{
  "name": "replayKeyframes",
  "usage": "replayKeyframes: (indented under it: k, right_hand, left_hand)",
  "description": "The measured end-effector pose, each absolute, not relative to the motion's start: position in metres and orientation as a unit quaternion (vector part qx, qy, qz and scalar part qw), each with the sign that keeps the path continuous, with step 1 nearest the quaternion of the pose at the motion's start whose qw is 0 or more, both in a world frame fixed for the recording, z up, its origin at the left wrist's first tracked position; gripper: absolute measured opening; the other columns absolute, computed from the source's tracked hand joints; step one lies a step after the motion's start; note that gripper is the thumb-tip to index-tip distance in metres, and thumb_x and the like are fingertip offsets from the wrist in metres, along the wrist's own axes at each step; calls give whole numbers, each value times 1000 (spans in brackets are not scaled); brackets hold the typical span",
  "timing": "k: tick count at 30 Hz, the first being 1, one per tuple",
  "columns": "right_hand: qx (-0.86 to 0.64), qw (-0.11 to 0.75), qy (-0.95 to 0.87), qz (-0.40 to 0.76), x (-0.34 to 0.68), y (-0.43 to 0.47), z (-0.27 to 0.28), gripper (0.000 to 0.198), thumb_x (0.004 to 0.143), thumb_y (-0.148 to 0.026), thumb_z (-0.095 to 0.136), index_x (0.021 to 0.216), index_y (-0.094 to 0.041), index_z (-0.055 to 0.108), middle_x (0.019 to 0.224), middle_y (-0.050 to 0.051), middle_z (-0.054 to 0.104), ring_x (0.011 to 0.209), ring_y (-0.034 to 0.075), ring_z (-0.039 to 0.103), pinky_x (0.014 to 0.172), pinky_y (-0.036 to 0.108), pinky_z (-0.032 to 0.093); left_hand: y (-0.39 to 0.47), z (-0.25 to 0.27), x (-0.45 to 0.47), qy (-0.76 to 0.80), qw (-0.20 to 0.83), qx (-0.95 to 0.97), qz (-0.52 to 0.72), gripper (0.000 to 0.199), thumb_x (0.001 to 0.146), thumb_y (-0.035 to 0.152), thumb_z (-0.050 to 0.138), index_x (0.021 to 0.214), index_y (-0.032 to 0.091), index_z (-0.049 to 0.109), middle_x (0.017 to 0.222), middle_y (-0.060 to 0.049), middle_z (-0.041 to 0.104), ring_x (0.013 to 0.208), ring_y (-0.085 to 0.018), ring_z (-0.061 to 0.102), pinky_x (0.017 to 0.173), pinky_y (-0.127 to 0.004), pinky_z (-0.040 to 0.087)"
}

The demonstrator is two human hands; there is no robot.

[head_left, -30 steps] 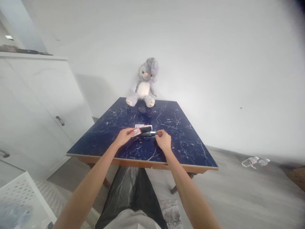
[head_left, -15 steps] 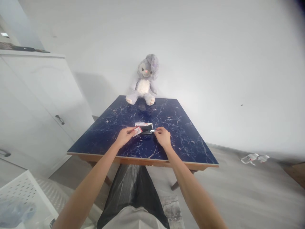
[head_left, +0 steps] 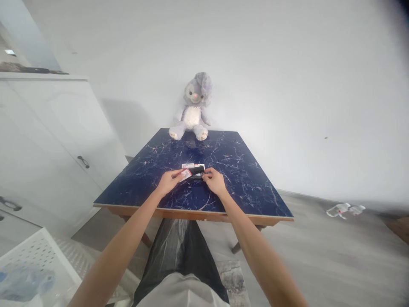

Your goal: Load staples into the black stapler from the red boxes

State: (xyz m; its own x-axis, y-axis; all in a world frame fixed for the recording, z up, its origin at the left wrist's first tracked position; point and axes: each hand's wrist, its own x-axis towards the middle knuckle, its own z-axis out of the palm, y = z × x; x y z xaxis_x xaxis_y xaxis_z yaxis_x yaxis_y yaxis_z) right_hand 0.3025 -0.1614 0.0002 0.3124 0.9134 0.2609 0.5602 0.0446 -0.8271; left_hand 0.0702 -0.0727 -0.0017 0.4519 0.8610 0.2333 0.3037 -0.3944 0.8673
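Over the middle of the table my left hand [head_left: 170, 181] is closed on a small red-and-white box [head_left: 185, 174] and on the end of a black stapler [head_left: 196, 170], whose long upper part sits tilted over a dark lower part. At the stapler's right end, my right hand [head_left: 214, 181] has its thumb and fingers pinched together. Whatever lies between those fingertips is too small to make out. Just behind the stapler lies a white-and-red carton [head_left: 188, 166], partly covered by it.
A grey plush rabbit [head_left: 192, 111] sits at the back of the blue marbled table [head_left: 249, 183], against the wall. White cabinets [head_left: 47, 140] stand left, with a white perforated basket [head_left: 38, 251] below. Clear plastic bottles [head_left: 338, 209] lie on the floor at right.
My right hand has moved slightly left, in against the stapler's end. The pale strip seen by its fingertips earlier is now mostly hidden. My left hand keeps its hold.
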Motion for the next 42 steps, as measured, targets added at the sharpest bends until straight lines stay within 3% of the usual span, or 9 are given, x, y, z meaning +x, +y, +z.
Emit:
replayKeyframes:
  k: [7,13,16,20,23,27,31,37,42]
  right_hand:
    - [-683,502,-498,184,301,-156,-8,37,82,-16,59,119,-23,56,106,4,76,96,18,73,93,33,52]
    - [-661,535,-501,161,296,-164,-6,37,96,-45,48,126,-23,54,125,9,68,105,21,70,97,36,51]
    - [-650,514,-540,149,293,-166,-5,59,91,-52,55,140,-22,44,133,12,63,112,24,66,100,39,49]
    - [-662,480,-560,130,292,-165,-7,74,85,-54,63,146,-19,38,132,14,63,117,28,63,104,44,46]
    - [-662,479,-561,136,293,-164,-9,73,86,-53,62,147,-20,38,131,13,64,117,27,63,104,43,47]
    - [-662,482,-556,143,295,-163,-9,72,86,-52,64,146,-22,38,131,11,64,116,26,64,102,42,48]
    - [-651,490,-562,143,295,-164,-8,71,86,-52,64,145,-23,39,129,10,65,115,25,65,102,40,49]
    - [-656,488,-559,137,294,-163,-9,73,85,-53,64,146,-22,39,129,12,65,115,26,64,102,42,48]
    - [-656,486,-562,133,294,-163,-9,71,86,-52,64,145,-22,40,130,12,65,114,26,65,102,43,48]
  left_hand:
    - [-89,2,81,365,412,761,342,46,79,52,72,112,20,73,112,-10,75,103,-27,70,93,-37,53]
    - [-107,-6,90,368,439,727,378,40,85,50,64,109,18,69,104,-9,76,91,-25,72,81,-34,56]
    - [-106,-5,88,451,309,735,401,36,88,50,60,104,20,71,94,-8,77,86,-25,71,81,-36,54]
    - [-80,8,90,449,116,805,370,33,92,45,54,98,20,75,99,-12,75,102,-30,65,100,-44,44]
    - [-49,20,97,391,112,847,343,36,88,38,60,118,20,70,123,-11,70,119,-30,59,108,-43,39]
    - [-20,27,102,343,163,898,222,39,79,37,70,116,24,72,115,-8,73,105,-28,67,94,-35,48]
    - [-29,33,96,388,175,872,243,39,76,38,74,112,23,72,100,-6,76,86,-25,70,79,-31,50]
    - [-97,46,88,398,142,821,383,40,84,40,67,121,25,65,110,-6,71,92,-22,67,81,-30,49]
    - [-124,37,90,402,82,860,304,37,82,33,70,117,24,65,103,-7,68,94,-25,64,80,-32,47]
